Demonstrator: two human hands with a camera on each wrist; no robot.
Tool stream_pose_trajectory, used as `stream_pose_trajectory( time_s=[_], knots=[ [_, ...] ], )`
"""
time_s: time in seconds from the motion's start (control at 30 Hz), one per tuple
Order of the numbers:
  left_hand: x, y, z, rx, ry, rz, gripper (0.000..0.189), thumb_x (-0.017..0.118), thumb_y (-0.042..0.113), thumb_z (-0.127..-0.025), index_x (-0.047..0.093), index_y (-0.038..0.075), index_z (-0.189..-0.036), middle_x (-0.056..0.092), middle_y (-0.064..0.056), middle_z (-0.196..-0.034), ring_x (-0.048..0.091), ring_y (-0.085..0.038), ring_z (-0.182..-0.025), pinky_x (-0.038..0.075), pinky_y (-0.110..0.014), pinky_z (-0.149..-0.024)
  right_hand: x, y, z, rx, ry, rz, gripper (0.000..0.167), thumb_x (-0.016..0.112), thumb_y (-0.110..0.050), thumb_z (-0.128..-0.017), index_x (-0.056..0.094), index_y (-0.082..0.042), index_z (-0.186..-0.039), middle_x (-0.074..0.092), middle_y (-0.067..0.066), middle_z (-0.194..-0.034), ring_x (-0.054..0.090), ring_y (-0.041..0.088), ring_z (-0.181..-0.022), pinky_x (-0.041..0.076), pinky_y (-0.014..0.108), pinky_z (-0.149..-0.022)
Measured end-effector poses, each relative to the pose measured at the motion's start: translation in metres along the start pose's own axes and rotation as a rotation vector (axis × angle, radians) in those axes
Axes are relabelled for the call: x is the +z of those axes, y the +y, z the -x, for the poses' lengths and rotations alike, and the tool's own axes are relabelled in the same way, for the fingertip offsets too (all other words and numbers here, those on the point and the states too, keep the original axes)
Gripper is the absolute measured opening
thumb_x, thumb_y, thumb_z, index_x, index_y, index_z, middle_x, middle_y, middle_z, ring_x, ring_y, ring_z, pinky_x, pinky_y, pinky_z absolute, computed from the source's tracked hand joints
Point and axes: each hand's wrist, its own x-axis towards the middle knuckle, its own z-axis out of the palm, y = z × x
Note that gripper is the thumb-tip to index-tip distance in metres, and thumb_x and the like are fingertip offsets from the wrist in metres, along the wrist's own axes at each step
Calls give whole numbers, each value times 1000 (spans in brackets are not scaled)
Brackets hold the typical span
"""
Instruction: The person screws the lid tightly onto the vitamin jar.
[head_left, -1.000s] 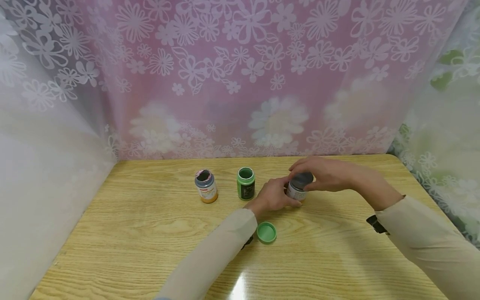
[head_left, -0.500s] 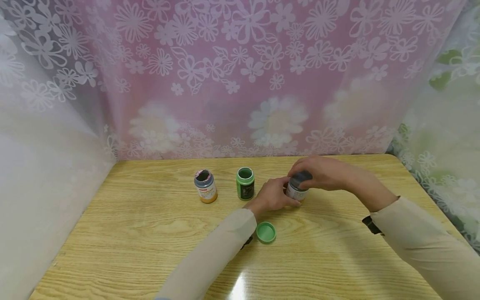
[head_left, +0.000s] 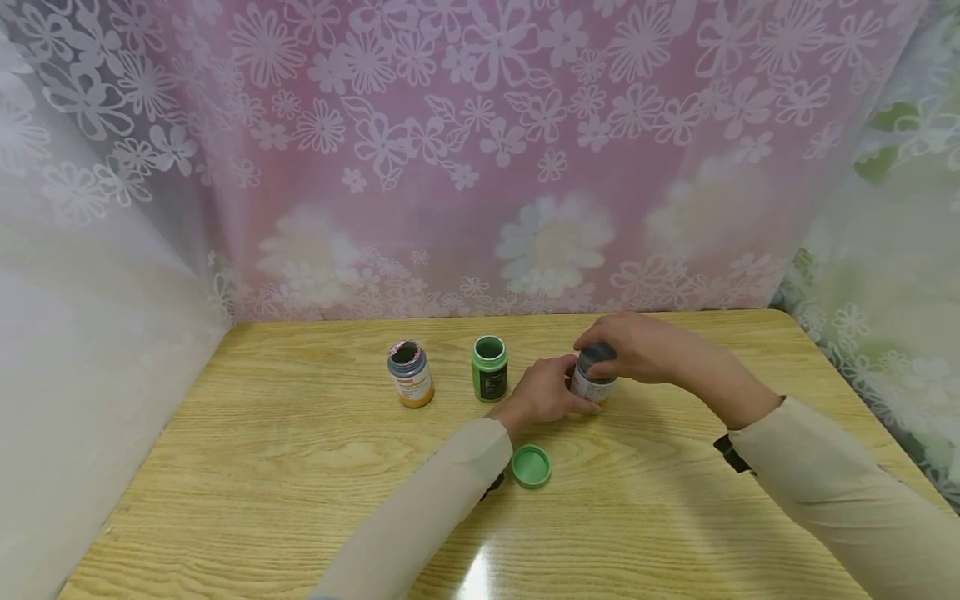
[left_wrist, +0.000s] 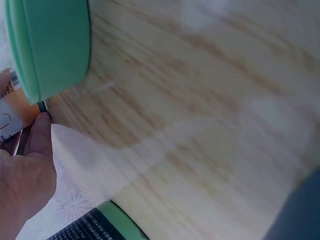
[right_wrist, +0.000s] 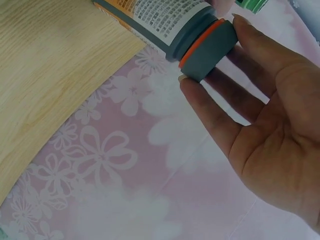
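A grey jar (head_left: 587, 388) with a white and orange label stands upright on the table, right of centre. My left hand (head_left: 546, 388) grips its body from the left, thumb at the front. From above, my right hand (head_left: 637, 346) holds the dark grey lid (head_left: 597, 353) between thumb and fingertips. In the right wrist view the lid (right_wrist: 210, 50) sits on the jar's neck, with an orange ring (right_wrist: 200, 41) showing beneath it. The left wrist view shows the left hand's fingers around the orange-labelled jar (left_wrist: 22, 111), partly hidden by a green lid (left_wrist: 52, 47).
An uncapped green jar (head_left: 491, 371) stands left of my left hand. Farther left is another grey jar (head_left: 412, 375) without a lid, torn foil around its mouth. The green lid (head_left: 532, 467) lies hollow side up on the wooden table (head_left: 300, 500), close to the left sleeve.
My right hand has turned a little on the dark lid, its wrist and sleeve shifting left. The left hand keeps its grip on the jar in the same place.
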Motion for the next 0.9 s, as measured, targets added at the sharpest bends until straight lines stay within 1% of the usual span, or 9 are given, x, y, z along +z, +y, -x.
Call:
stream_pose_trajectory(
  time_s=[0.17, 0.47, 0.6, 0.67, 0.8, 0.9],
  knots=[
    [-1, 1, 1, -2, 3, -5, 54, 81, 38, -76, 59, 18, -121, 64, 7, -109, 60, -5, -96, 48, -20, -79, 1, -4, -3, 60, -2, 9, 36, 68, -20, -90, 64, -2, -121, 61, 14, -115, 59, 27, -98, 49, 41, -76],
    [-1, 2, 1, -2, 6, 0, 54, 81, 37, -77, 59, 18, -122, 64, 6, -110, 60, -6, -97, 48, -20, -78, 3, -8, -7, 130, -9, 26, 32, 69, -23, -90, 66, -4, -116, 65, 7, -101, 60, 18, -81, 50, 36, -69],
    [-1, 3, 2, 7, 10, -12, 55, 81, 37, -77, 59, 18, -124, 64, 6, -111, 60, -6, -98, 48, -20, -78, 5, -11, -8, 164, 24, 51, 33, 68, -27, -90, 67, -3, -113, 66, 6, -97, 60, 17, -77, 50, 36, -67],
    [0, 2, 2, 9, 14, -20, 56, 81, 37, -76, 58, 19, -125, 64, 6, -112, 60, -6, -98, 48, -19, -78, 6, -13, -7, 184, 53, 71, 35, 68, -31, -90, 68, -3, -112, 66, 7, -96, 61, 19, -78, 51, 38, -67],
    [1, 1, 1, -1, 20, -26, 58, 82, 38, -76, 59, 18, -126, 64, 6, -113, 60, -6, -99, 48, -19, -78, 10, -16, -6, 221, 109, 105, 39, 67, -36, -90, 68, -2, -110, 65, 10, -96, 62, 24, -80, 51, 41, -69],
    [2, 1, 0, -12, 21, -28, 60, 82, 38, -76, 58, 19, -127, 63, 6, -114, 60, -7, -99, 48, -20, -79, 12, -17, -6, 251, 137, 118, 41, 67, -39, -90, 67, -2, -108, 64, 10, -94, 61, 25, -79, 50, 41, -68]
  ],
)
